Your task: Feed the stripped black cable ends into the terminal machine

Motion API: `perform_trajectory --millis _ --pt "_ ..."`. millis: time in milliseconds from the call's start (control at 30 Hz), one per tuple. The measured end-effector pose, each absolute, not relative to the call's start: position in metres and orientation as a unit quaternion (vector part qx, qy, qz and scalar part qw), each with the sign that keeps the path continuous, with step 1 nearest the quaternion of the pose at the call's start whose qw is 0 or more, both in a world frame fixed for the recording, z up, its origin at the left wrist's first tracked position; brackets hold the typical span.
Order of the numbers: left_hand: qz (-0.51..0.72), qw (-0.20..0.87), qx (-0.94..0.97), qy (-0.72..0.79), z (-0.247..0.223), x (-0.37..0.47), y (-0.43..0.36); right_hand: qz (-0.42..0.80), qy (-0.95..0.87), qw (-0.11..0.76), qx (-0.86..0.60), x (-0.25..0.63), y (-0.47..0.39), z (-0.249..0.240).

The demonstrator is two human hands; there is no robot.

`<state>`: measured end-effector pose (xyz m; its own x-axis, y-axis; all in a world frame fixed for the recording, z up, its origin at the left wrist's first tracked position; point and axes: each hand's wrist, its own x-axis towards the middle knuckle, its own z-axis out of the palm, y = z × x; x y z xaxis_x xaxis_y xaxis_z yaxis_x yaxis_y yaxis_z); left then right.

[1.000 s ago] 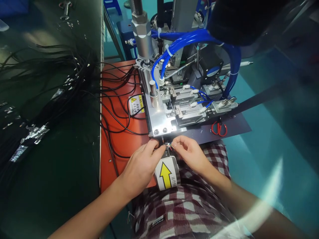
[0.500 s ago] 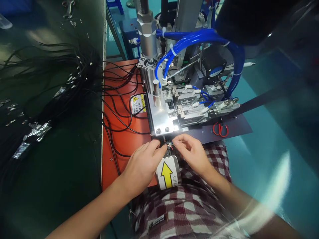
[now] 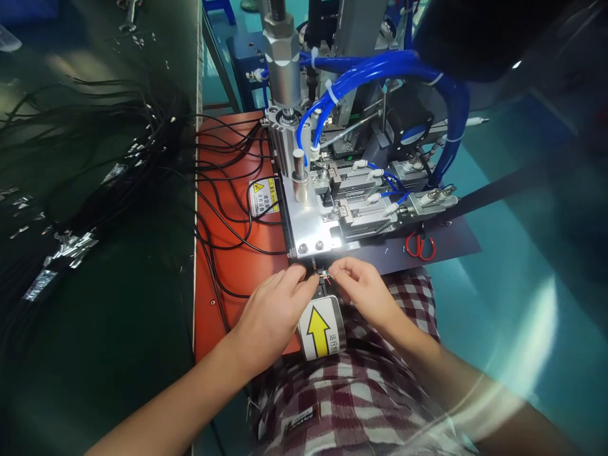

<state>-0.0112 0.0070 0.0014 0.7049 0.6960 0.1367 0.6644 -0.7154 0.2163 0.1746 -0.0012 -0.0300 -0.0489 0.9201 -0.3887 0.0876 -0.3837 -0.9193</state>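
Note:
Thin coloured wires (image 3: pixel 325 276), one of them red, show between my fingertips at the front edge of the machine. My left hand (image 3: pixel 280 304) has its thumb and fingers closed around the cable end from the left; the fingers hide most of it. From the right, my right hand (image 3: pixel 363 285) pinches at the wire tips with thumb and forefinger. Just behind both hands is the machine's metal plate (image 3: pixel 308 228). Below them a white label with a yellow arrow (image 3: pixel 319 329) sits on the front of the track.
Black cables (image 3: pixel 228 231) run over the orange board (image 3: pixel 237 266) on the left. A dark table (image 3: pixel 118 354) carries a big bundle of cables (image 3: pixel 142 139). Blue air hoses (image 3: pixel 380 69) arch above the machine's cylinders (image 3: pixel 365 215). Red-handled scissors (image 3: pixel 420 247) lie at right.
My right hand's fingers have curled in slightly at the wire tips. The left hand stays in place, and the view has shifted a little.

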Motion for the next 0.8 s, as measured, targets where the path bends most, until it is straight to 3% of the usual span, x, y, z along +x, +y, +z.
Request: perform_trajectory --millis 233,567,800 --pt "0.105 0.075 0.920 0.370 0.002 -0.011 0.007 0.464 -0.526 0.356 -0.618 0.176 -0.005 -0.022" --pt "0.097 0.076 0.920 0.373 0.002 -0.012 0.006 0.467 -0.513 0.370 -0.618 0.170 -0.004 -0.020" --pt "0.090 0.077 0.919 0.376 0.002 -0.012 0.006 0.654 -0.374 0.333 -0.567 0.178 0.006 -0.021"
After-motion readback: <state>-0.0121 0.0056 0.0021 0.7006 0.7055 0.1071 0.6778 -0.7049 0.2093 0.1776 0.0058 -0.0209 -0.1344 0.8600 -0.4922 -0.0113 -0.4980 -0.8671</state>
